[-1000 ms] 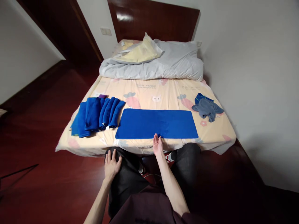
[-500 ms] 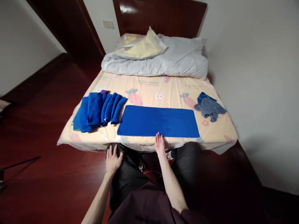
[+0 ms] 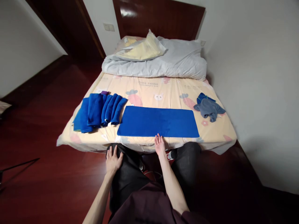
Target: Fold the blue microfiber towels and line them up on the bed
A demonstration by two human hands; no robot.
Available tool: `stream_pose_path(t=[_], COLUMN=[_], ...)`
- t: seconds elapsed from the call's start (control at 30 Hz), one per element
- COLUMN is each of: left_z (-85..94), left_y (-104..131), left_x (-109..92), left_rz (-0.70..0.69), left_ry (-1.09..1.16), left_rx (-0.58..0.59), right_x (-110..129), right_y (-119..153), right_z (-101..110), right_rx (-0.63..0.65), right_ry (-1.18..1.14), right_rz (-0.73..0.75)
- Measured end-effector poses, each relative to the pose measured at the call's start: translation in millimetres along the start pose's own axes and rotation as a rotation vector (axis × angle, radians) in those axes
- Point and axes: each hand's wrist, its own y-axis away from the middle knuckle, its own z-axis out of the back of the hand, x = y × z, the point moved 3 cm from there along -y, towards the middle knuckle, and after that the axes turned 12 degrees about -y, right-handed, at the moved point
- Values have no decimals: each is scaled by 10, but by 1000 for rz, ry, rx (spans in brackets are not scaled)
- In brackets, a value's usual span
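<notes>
A blue towel (image 3: 158,122) lies flat and spread out along the near edge of the bed. My right hand (image 3: 160,145), palm up with the fingers stretched out, is at the towel's front edge; its fingertips overlap that edge in view, and I cannot tell if they touch. My left hand (image 3: 113,158) rests on my left knee, fingers spread, holding nothing. To the left of the flat towel sit several rolled blue towels (image 3: 114,109), beside folded blue towels (image 3: 90,113). A bit of purple cloth (image 3: 105,92) shows behind them.
On the bed's right side lies a crumpled grey cloth (image 3: 208,109) with a blue cloth (image 3: 203,97) behind it. A grey quilt (image 3: 182,59) and a pale yellow pillow (image 3: 147,48) are heaped by the headboard (image 3: 161,18). A patterned sheet (image 3: 154,85) covers the bed.
The view has shifted very slightly. Both hands and the towels stay practically where they were.
</notes>
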Motion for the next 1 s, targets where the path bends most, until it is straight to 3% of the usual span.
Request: stream_pose_path(t=[0.3, 0.47, 0.6, 0.7, 0.8, 0.9, 1.0], left_z=[-14, -31, 159, 442, 673, 742, 666], left_y=[15, 25, 0, -128, -476, -1018, -1606], left_x=[31, 55, -153, -649, -1406, -2282, -3088], left_rz=[-18, -28, -155, -380, -537, -723, -926], left_ry=[14, 32, 62, 140, 173, 111, 38], left_rx=[-10, -48, -165, -180, 24, 263, 323], right_x=[20, 7, 0, -12, -22, -27, -24], right_y=[-8, -67, -93, -92, -81, -70, -67], right_z=[-211, -204, -157, -139, -139, -138, -125], right_rx=[15, -27, -63, -80, -79, -104, -124], right_ry=[-94, -131, -157, -165, -154, -144, -106], right_rz=[-63, -31, -47, -77, -86, -93, -105])
